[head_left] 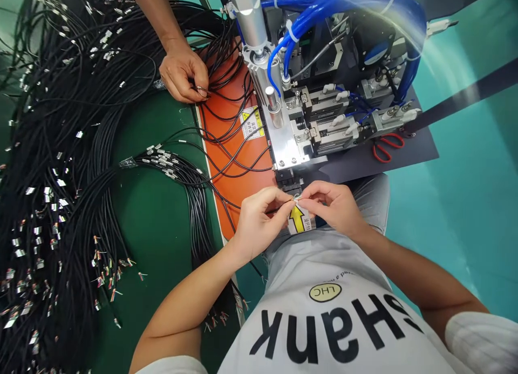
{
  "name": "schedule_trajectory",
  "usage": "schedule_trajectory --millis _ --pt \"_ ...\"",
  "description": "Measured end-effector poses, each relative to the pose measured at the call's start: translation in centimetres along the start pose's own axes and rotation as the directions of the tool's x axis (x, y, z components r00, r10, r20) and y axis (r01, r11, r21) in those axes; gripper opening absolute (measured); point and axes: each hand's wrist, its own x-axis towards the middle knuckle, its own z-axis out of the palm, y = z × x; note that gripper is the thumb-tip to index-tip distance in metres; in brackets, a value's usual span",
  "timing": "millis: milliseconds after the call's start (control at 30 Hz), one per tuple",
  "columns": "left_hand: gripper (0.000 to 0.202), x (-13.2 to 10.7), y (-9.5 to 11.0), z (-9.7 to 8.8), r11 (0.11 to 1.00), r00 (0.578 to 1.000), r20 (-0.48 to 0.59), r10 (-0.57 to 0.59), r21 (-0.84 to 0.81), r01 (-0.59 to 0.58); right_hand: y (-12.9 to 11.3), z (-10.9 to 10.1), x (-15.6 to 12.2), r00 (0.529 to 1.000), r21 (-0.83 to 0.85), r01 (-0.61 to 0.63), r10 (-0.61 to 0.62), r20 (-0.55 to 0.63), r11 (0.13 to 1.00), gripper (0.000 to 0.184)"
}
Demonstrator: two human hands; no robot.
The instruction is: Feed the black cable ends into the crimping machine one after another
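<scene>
Close in front of my body, my left hand [263,217] pinches the end of a black cable [229,201] between thumb and fingers. Facing it, my right hand [334,204] closes its thumb and forefinger on the thin wires [298,197] at that cable's tip. The fingertips of both hands nearly meet there. Just below them is a label with a yellow arrow [297,218]. The metal machine [283,142] stands directly beyond my hands. Several black cables run over the orange board [230,190] to its left side.
A co-worker's hand [184,74] holds a cable end at the upper left. A bundle of black cables [196,217] with silver tips lies on the green surface [162,244]. Larger cable piles [60,126] fill the left. Blue hoses [315,26] arch over the machine; red-handled scissors [386,147] lie right.
</scene>
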Motion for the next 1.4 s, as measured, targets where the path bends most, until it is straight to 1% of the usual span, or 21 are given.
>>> schedule_trajectory --millis 133,200,300,433,500,600,667,733,867,1000,1100,1167,1300,1400 --pt "0.020 0.1 0.1 0.1 0.972 0.995 0.022 -0.096 -0.214 0.099 0.3 1.0 0.0 1.000 0.017 -0.007 0.007 -0.003 1.000 0.024" --pt "0.026 0.3 0.5 0.1 0.953 0.989 0.054 -0.136 -0.264 0.145 0.2 1.2 0.0 1.000 -0.021 0.000 0.000 -0.005 1.000 0.023" --pt "0.023 0.6 0.8 0.2 0.919 0.978 0.071 -0.198 -0.333 0.211 0.1 1.2 0.0 0.999 -0.098 0.048 -0.048 0.003 0.994 0.018" --pt "0.021 0.8 0.2 0.6 0.874 0.979 -0.006 -0.203 -0.451 0.178 0.2 1.3 0.1 0.993 -0.169 0.111 -0.114 -0.007 0.979 0.015" --pt "0.021 0.8 -0.1 0.7 0.867 0.975 -0.029 -0.220 -0.465 0.182 0.3 1.4 0.2 0.991 -0.197 0.122 -0.129 -0.027 0.973 0.015" --pt "0.022 0.7 -0.1 0.3 0.875 0.965 0.028 -0.259 -0.417 0.247 0.3 1.6 0.3 0.984 -0.262 0.144 -0.167 -0.066 0.954 0.014" --pt "0.023 0.8 0.1 0.0 0.890 0.966 0.043 -0.253 -0.381 0.250 0.2 1.7 0.3 0.974 -0.319 0.167 -0.206 -0.092 0.933 0.012" --pt "0.021 0.8 0.1 -0.2 0.895 0.968 0.031 -0.247 -0.377 0.240 0.1 1.9 0.2 0.963 -0.363 0.190 -0.244 -0.110 0.912 0.012" --pt "0.018 1.0 -0.3 -0.4 0.852 0.960 0.059 -0.273 -0.448 0.270 0.1 2.2 0.2 0.951 -0.400 0.218 -0.287 -0.120 0.890 0.011" --pt "0.015 1.1 -0.6 -0.5 0.806 0.957 0.098 -0.271 -0.521 0.282 0.4 2.4 0.3 0.935 -0.395 0.271 -0.338 -0.109 0.878 0.009" --pt "0.016 1.1 -0.6 -0.6 0.787 0.956 0.116 -0.271 -0.546 0.289 0.3 2.5 0.3 0.931 -0.390 0.287 -0.350 -0.100 0.875 0.009" --pt "0.018 1.1 -0.6 -0.6 0.796 0.954 0.113 -0.277 -0.530 0.294 0.2 2.5 0.3 0.930 -0.395 0.292 -0.355 -0.096 0.871 0.010" --pt "0.020 1.0 -0.6 -0.7 0.827 0.957 0.072 -0.281 -0.488 0.279 0.1 2.4 0.1 0.927 -0.416 0.297 -0.364 -0.092 0.860 0.011" --pt "0.019 0.9 -0.8 -0.6 0.811 0.956 0.057 -0.286 -0.517 0.274 0.1 2.3 0.2 0.923 -0.424 0.307 -0.375 -0.086 0.852 0.012"
